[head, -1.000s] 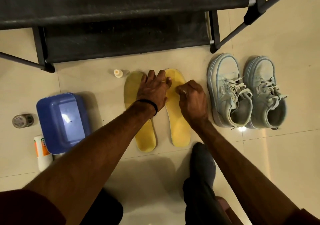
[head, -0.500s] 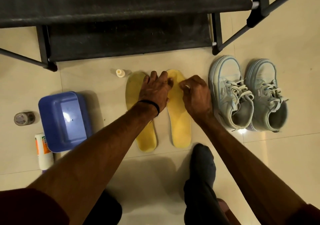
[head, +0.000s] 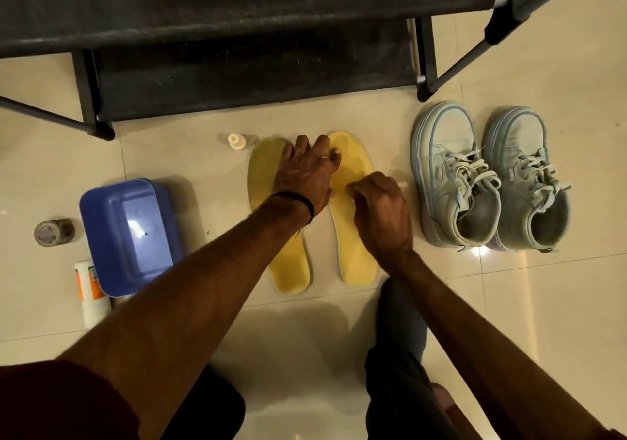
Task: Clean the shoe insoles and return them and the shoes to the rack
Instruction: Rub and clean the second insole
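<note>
Two yellow insoles lie side by side on the tiled floor, the left insole (head: 291, 270) and the right insole (head: 356, 256), toes toward the black shoe rack (head: 237, 76). My left hand (head: 305, 175) lies flat with fingers apart across both toe ends, holding them down. My right hand (head: 380, 208) is curled tight on the middle of the right insole; a small white item shows at its edge, mostly hidden. A pair of pale blue sneakers, one (head: 448, 168) beside the other (head: 522, 168), stands to the right, apart from my hands.
A blue plastic tub (head: 129, 232) sits at the left, with a white and orange tube (head: 90, 290) and a small round jar (head: 54, 232) beside it. A small capped bottle (head: 236, 141) stands by the left insole's toe. My dark-trousered leg (head: 400, 321) is below the insoles.
My right hand has slid from near the toe toward the middle of the right insole. My left hand has stayed pressed on the toe ends.
</note>
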